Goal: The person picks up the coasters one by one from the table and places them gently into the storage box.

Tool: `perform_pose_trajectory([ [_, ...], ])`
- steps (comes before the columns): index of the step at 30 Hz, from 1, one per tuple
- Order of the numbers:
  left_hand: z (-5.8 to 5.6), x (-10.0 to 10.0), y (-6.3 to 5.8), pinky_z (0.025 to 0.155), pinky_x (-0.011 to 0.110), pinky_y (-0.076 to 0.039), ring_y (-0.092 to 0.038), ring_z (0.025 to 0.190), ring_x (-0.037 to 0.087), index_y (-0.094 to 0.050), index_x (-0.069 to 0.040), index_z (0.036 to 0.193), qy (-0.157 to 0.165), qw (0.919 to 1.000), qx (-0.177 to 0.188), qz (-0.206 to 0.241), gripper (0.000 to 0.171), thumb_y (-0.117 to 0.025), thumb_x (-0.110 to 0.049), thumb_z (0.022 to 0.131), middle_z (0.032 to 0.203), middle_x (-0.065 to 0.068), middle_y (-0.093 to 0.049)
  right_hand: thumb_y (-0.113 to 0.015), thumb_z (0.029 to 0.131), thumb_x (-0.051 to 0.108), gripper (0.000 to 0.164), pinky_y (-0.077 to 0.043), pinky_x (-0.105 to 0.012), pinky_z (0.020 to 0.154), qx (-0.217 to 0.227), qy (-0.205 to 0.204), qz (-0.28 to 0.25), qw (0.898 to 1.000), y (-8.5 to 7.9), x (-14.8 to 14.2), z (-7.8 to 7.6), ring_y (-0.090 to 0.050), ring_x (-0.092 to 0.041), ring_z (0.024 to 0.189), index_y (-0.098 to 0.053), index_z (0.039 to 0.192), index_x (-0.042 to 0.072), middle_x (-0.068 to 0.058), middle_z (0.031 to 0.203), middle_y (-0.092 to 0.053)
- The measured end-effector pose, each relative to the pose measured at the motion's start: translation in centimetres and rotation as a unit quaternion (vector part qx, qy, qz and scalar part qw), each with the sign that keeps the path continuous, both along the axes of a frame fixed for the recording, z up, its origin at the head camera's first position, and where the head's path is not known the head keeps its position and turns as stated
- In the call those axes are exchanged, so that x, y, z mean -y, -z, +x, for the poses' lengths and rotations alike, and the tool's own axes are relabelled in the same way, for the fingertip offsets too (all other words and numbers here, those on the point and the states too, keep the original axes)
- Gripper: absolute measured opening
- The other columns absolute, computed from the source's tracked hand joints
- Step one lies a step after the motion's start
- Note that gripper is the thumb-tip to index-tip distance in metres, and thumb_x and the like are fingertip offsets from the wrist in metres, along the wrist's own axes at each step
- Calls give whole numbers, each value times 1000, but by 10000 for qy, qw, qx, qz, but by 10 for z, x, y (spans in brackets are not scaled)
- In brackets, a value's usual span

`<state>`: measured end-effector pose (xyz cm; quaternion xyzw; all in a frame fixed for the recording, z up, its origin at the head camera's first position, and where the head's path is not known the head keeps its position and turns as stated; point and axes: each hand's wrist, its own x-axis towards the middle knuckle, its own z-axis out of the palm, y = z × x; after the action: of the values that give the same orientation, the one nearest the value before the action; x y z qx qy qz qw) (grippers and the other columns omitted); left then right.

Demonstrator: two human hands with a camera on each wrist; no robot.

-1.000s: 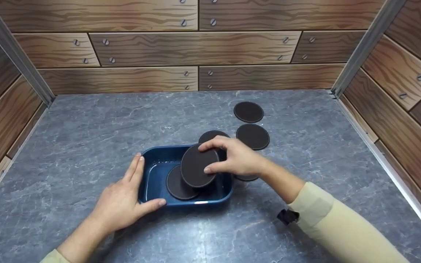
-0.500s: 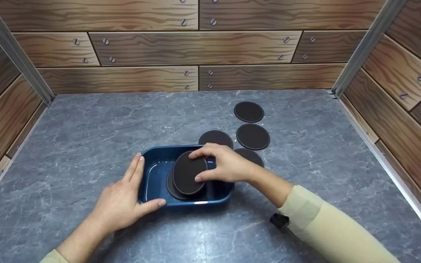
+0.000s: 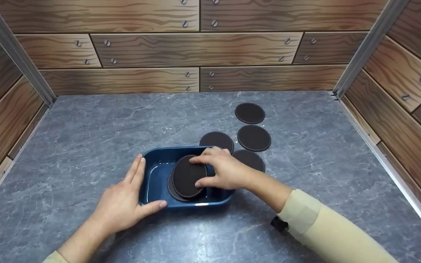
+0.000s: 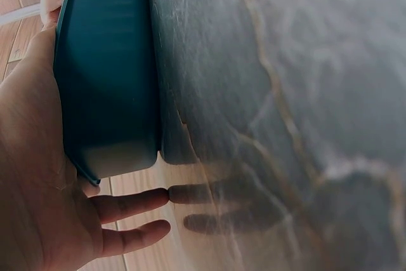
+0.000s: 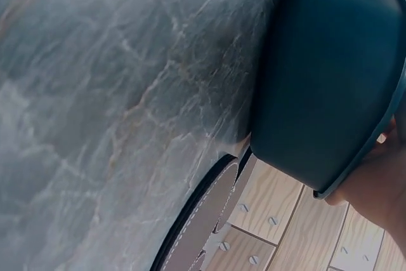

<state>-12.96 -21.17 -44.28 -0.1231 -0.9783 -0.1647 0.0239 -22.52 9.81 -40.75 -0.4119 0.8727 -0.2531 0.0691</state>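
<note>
A blue rectangular dish [image 3: 155, 182] sits on the table with a round dark coaster [image 3: 171, 188] inside. Over that one, overlapping most of it, my right hand [image 3: 225, 168] pinches a second coaster [image 3: 185, 178] between thumb and fingertips along its right side. My left hand [image 3: 120, 202] lies against the dish's left end, fingers straight along the far corner and thumb on the front rim. From the left wrist, straight fingers [image 4: 130, 206] show beyond the dish's outer wall [image 4: 108, 80]. In the right wrist view the dish hides the held coaster.
Several more dark coasters lie flat behind and right of the dish, among them a far one [image 3: 250, 113], a middle one [image 3: 254, 137] and one by the right wrist [image 3: 251, 160]. Wood-patterned walls [image 3: 144, 78] enclose the grey marbled tabletop [image 3: 104, 131].
My right hand has carried its coaster left and down into the dish, onto the other coaster's area; in the last half second it moved only slightly. The left hand has stayed put.
</note>
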Motion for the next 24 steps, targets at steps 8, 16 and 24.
perform_pose_trajectory([
  [8, 1, 0, 1, 86, 66, -53, -70, 104, 47, -12, -5, 171, 4, 10000, 52, -9, 128, -57, -88, 86, 178, 13, -9, -84, 92, 43, 65, -35, -51, 102, -461, -8, 352, 9983, 5, 1, 3, -54, -28, 121, -65, 148, 16, -8, 124, -66],
  [16, 1, 0, 1, 83, 64, -54, -71, 98, 45, -16, -3, 170, 24, 9999, -87, 51, 127, -61, -86, 86, 177, 13, -12, -83, 92, 43, 69, -37, -52, 105, -593, 3, 465, 9972, 6, 3, 3, -56, -30, 127, -62, 150, 13, -7, 132, -70],
  [24, 0, 0, 1, 83, 63, -54, -71, 97, 45, -18, -2, 169, -14, 9999, -145, 21, 128, -61, -87, 85, 177, 15, -15, -82, 94, 38, 63, -43, -51, 111, -679, 131, -296, 9972, -6, -12, -5, -60, -31, 127, -63, 148, 10, -10, 135, -70],
])
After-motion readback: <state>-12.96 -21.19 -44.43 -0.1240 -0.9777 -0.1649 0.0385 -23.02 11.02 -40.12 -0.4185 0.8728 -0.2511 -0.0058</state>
